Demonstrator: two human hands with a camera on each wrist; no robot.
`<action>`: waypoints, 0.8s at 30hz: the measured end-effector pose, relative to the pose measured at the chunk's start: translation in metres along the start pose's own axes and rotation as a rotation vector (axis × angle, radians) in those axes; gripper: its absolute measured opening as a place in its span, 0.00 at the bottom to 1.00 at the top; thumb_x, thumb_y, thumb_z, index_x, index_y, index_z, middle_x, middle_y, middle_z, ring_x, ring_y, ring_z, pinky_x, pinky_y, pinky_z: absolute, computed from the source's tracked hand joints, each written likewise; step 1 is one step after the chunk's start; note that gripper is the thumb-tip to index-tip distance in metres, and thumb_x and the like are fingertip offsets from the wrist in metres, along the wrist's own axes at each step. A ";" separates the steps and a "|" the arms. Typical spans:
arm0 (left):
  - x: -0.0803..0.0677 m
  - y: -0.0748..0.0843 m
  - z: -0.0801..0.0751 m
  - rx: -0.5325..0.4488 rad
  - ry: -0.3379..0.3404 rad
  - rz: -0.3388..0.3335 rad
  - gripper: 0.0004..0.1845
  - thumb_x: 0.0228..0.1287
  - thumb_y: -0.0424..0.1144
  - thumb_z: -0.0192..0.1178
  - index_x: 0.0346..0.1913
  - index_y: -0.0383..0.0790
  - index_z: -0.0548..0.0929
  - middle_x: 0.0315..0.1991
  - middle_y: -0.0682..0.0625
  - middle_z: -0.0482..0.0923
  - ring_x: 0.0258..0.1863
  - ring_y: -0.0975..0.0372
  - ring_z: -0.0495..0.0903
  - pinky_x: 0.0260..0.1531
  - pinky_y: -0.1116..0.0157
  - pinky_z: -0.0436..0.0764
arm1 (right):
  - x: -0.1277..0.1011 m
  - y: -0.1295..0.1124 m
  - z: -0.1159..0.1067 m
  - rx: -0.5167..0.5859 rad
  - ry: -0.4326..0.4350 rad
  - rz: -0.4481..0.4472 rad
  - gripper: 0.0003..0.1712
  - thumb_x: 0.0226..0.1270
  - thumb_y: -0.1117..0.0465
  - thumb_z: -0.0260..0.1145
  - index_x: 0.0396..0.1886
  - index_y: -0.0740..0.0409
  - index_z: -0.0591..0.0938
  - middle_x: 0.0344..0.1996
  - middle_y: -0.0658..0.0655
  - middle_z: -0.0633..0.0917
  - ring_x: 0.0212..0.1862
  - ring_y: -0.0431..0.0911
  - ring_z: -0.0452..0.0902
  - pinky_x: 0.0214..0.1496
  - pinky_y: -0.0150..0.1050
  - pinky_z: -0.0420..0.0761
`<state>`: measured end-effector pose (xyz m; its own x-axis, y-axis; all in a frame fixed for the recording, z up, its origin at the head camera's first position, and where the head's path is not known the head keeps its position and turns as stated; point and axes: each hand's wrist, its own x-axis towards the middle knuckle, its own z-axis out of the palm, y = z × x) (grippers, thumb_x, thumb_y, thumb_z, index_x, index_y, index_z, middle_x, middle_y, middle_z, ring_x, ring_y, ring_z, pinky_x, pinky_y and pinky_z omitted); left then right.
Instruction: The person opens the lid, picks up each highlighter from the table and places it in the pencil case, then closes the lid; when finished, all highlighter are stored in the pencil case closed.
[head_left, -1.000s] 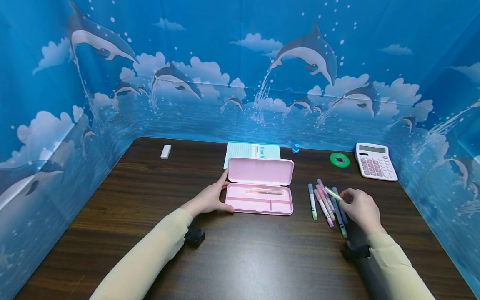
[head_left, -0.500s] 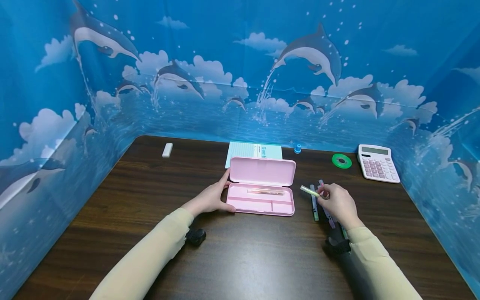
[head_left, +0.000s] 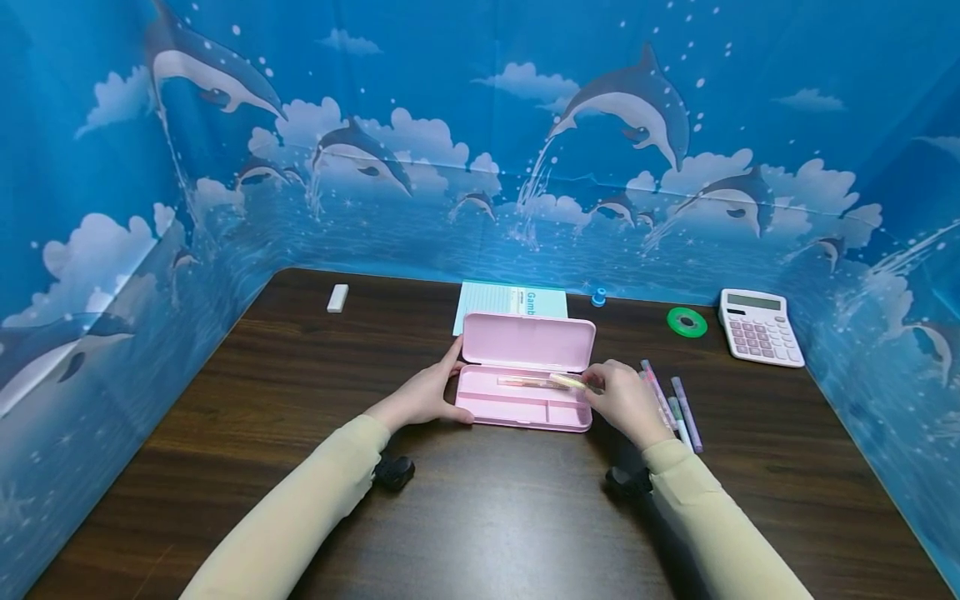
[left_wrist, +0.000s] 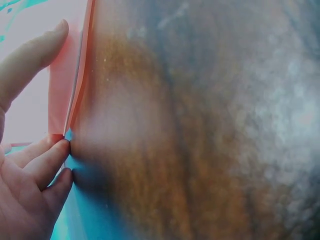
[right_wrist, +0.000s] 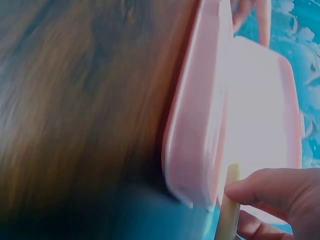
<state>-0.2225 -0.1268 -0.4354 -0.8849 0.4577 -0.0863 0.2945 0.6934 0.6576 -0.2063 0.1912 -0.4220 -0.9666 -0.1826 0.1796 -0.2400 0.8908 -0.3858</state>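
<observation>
The case [head_left: 502, 408] lies open at the middle of the table [head_left: 487, 517], its left end held between the thumb and fingers of the left hand [head_left: 422, 398]. A yellow pen [head_left: 567, 381] is pinched in the grip of the right hand [head_left: 622, 402], above the right end of the long rear compartment; whether the case is touched by it cannot be told. In that compartment a pale pen [head_left: 521, 382] is laid lengthwise, so part of the space beneath the yellow pen is taken. The front of the case is split by a divider into a longer and a shorter compartment. The lid [head_left: 528, 342] is tilted back, and by it the near part of a notebook [head_left: 487, 298] is covered from sight. To the right, loose pens [head_left: 687, 414] are bunched on the table, partly hidden behind the right hand. Farther back are seen a small blue object [head_left: 598, 297], a green disc [head_left: 677, 319] and, near the far right corner, a white calculator [head_left: 763, 329]; a white block [head_left: 337, 298] is placed at the far left. The table is dark, wood-grained and slightly glossy, with light reflected near its front. It is enclosed at the back and sides by a blue curtain [head_left: 435, 225], printed with dolphins, clouds and sea.
</observation>
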 end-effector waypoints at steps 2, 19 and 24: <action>0.000 0.000 0.000 0.000 0.002 -0.001 0.70 0.43 0.53 0.75 0.76 0.47 0.31 0.69 0.42 0.63 0.68 0.54 0.62 0.66 0.51 0.59 | 0.002 -0.005 0.004 0.002 -0.003 -0.028 0.07 0.53 0.62 0.73 0.33 0.56 0.86 0.27 0.53 0.80 0.31 0.46 0.73 0.34 0.43 0.76; 0.000 0.001 0.000 0.005 0.004 0.000 0.69 0.44 0.52 0.75 0.76 0.44 0.32 0.69 0.42 0.64 0.68 0.54 0.62 0.66 0.52 0.60 | 0.018 -0.044 0.024 -0.005 -0.073 -0.103 0.05 0.53 0.59 0.74 0.29 0.52 0.86 0.27 0.50 0.79 0.30 0.43 0.73 0.33 0.39 0.76; 0.000 0.001 0.001 0.005 0.001 -0.003 0.69 0.44 0.52 0.75 0.76 0.45 0.31 0.68 0.41 0.64 0.68 0.54 0.62 0.66 0.53 0.60 | 0.020 -0.051 0.027 -0.003 -0.073 -0.131 0.05 0.53 0.60 0.74 0.29 0.52 0.86 0.26 0.50 0.79 0.30 0.43 0.73 0.33 0.38 0.76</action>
<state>-0.2217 -0.1258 -0.4350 -0.8863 0.4548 -0.0875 0.2934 0.6974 0.6539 -0.2161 0.1308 -0.4231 -0.9311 -0.3270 0.1617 -0.3642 0.8587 -0.3604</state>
